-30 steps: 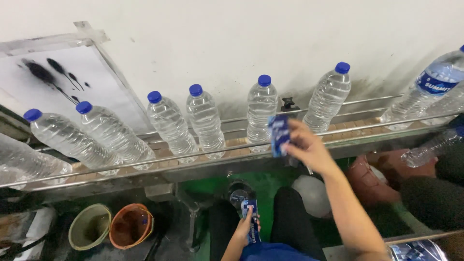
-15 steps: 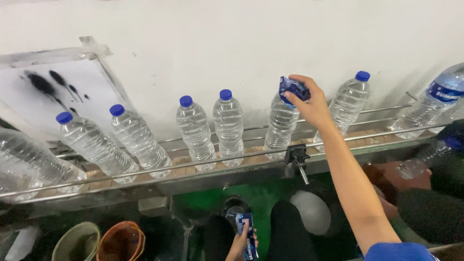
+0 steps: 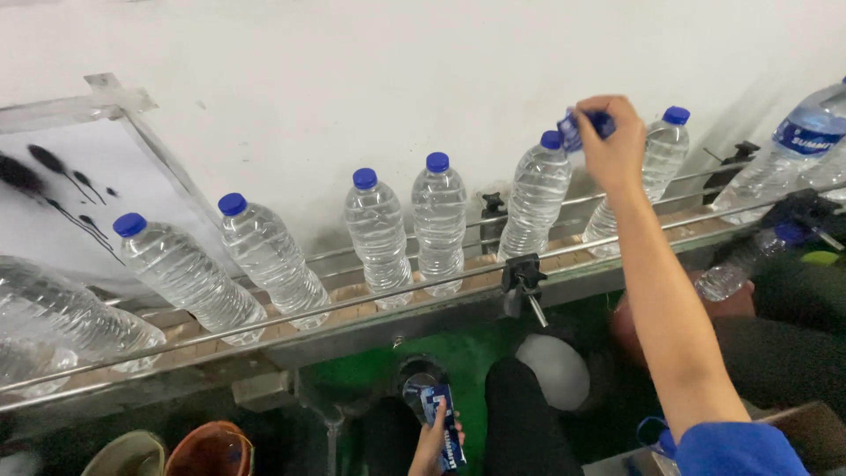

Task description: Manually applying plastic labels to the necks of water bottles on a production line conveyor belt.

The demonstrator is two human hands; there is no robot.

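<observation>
R hand (image 3: 611, 141) pinching blue label sleeve (image 3: 582, 128) beside bottle cap (image 3: 552, 139), L hand (image 3: 432, 438) gripping label stack (image 3: 443, 423) w/ knees close

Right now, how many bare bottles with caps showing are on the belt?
6. Far-left bottle, second bottle, both leaning; middle pair; fifth bottle by the right hand; sixth bottle behind it. More at both edges are cut off.

Two round plastic buckets sit low on the left, one pale green (image 3: 126, 455) and one orange (image 3: 210, 449). A white sheet with black spray marks (image 3: 53, 198) is taped on the white wall (image 3: 370, 70). The floor (image 3: 458, 357) is green.
</observation>
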